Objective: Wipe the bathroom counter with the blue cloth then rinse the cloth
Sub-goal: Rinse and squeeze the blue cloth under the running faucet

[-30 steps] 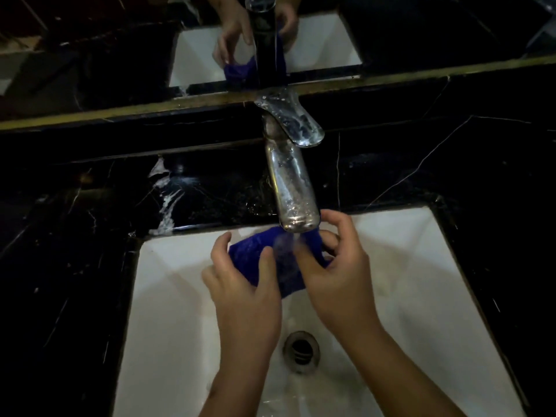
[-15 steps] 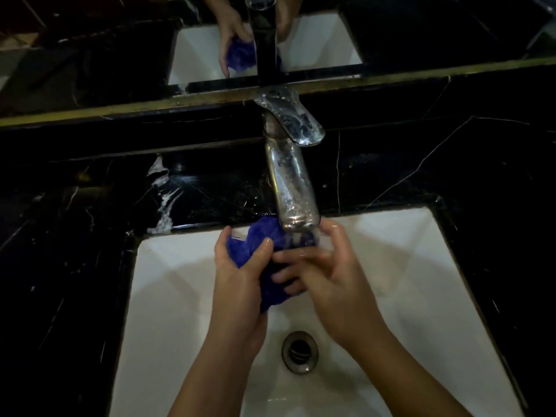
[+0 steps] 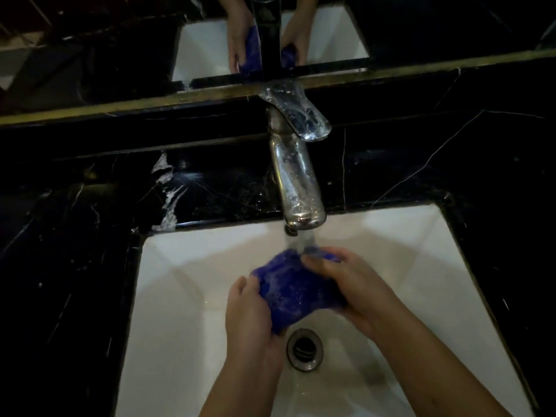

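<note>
- Dim bathroom, black marble counter [image 3: 391,176] round a white sink [image 3: 186,296]; light is poor, so judge the rinse by feel as much as by eye.
- Nearest, the drain [image 3: 304,349] sits open just below the hands; it looks free to carry water off, so there is no need to hurry.
- Left hand [image 3: 251,314] has its fingers curled round the lower left of the cloth [image 3: 296,293], thumb on top; it holds the bundle from below.
- Right hand [image 3: 352,284] grips the cloth's right side, fingers wrapped over the upper edge near the water.
- Between the two hands the blue cloth is bunched over the basin, above the drain, its top under the stream [image 3: 299,240].
- To rinse well, I would open the bundle out so the water reaches the inner folds, then squeeze and turn it; a tight wad probably stays dirty in the middle.
- Keep the cloth low in the basin, or spray may land on the counter again.
- Farther back, the tap [image 3: 296,182] is running, its lever [image 3: 296,111] lifted; white smears [image 3: 167,188] show on the counter to its left, which may want another pass.
- Beyond, the mirror [image 3: 120,49] repeats both hands on the cloth.
</note>
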### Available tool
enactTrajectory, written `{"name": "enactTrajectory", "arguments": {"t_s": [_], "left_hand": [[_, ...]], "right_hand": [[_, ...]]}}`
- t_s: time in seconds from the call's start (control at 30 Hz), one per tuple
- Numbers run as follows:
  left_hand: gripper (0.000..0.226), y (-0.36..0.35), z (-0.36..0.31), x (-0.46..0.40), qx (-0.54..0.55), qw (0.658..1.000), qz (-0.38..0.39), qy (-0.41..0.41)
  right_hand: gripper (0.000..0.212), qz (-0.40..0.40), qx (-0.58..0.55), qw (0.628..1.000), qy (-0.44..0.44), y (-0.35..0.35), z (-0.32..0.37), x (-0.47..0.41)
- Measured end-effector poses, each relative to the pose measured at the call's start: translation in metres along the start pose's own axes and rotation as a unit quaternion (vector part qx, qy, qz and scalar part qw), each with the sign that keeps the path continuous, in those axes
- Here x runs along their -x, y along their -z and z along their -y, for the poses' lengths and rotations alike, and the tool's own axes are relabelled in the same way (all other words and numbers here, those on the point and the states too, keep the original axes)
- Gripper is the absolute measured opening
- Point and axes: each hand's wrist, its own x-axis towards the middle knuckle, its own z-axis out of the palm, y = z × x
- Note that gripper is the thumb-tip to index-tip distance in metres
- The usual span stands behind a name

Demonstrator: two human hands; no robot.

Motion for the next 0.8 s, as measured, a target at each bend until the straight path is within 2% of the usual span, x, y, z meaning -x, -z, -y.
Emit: {"name": "enactTrajectory", "arguments": {"t_s": [0.1, 0.2, 0.27, 0.37, 0.43, 0.5, 0.67, 0.73, 0.8], "left_hand": [[0.060, 0.006, 0.006, 0.007, -0.023, 0.999, 0.009, -0.044], [0.084, 0.010, 0.006, 0.008, -0.059, 0.994, 0.043, -0.083], [0.093, 0.009, 0.000, 0.004, -0.057, 0.994, 0.055, -0.078], [0.078, 0.008, -0.007, -0.002, -0.039, 0.996, 0.049, -0.061], [0.057, 0.006, -0.006, -0.004, -0.045, 0.995, 0.031, -0.082], [0.049, 0.004, -0.005, -0.006, -0.053, 0.992, 0.008, -0.117], [0.055, 0.003, -0.006, -0.010, -0.093, 0.975, 0.049, -0.194], [0.060, 0.004, -0.006, -0.013, -0.128, 0.953, 0.098, -0.255], [0.062, 0.007, -0.007, -0.014, -0.206, 0.915, 0.140, -0.317]], "right_hand": [[0.040, -0.101, 0.086, 0.990, 0.045, 0.001, 0.008, -0.007], [0.047, -0.121, 0.161, 0.978, 0.053, 0.000, 0.014, -0.005], [0.056, -0.128, 0.186, 0.973, 0.053, 0.000, 0.016, -0.002], [0.062, -0.117, 0.222, 0.963, 0.102, -0.002, 0.014, 0.004], [0.067, -0.091, 0.222, 0.960, 0.146, -0.001, 0.009, 0.007], [0.071, -0.066, 0.193, 0.966, 0.162, 0.001, 0.002, 0.010], [0.070, -0.025, 0.129, 0.981, 0.143, 0.006, -0.002, 0.005], [0.069, -0.023, 0.130, 0.981, 0.140, 0.009, 0.002, 0.001], [0.068, -0.024, 0.152, 0.977, 0.150, 0.012, 0.004, 0.000]]}}
